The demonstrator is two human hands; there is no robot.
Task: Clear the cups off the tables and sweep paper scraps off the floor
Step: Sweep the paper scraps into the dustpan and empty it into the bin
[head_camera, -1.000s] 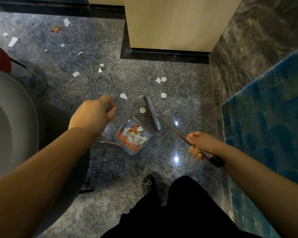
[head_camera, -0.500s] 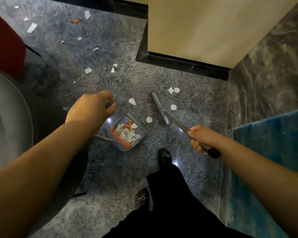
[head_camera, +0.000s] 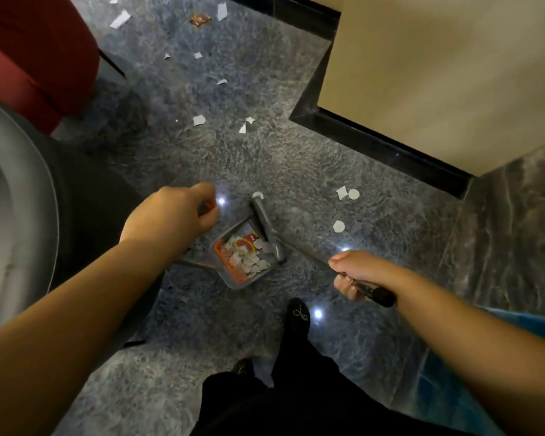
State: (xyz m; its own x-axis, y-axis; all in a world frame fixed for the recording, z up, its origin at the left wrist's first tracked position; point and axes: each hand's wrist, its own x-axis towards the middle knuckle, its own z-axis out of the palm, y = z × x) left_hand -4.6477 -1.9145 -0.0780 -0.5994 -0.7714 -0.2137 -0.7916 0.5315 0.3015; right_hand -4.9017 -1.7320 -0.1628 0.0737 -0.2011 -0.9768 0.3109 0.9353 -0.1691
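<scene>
A: The floor (head_camera: 265,165) was strewn with paper scraps (head_camera: 346,193); the dustpan (head_camera: 243,259) lay at centre.

B: Left hand (head_camera: 170,215) gripped its handle, right hand (head_camera: 356,272) clenched the broom (head_camera: 266,225). Short strokes toward the pan's lip worked best.

You have one dustpan (head_camera: 243,258) and one broom (head_camera: 269,229) in front of you. About a dozen loose paper scraps (head_camera: 339,226) lie on the floor (head_camera: 296,158), plus one red wrapper (head_camera: 199,19). The scraps heaped in the dustpan overlap too much to count. Two shoes (head_camera: 299,314) show.
</scene>
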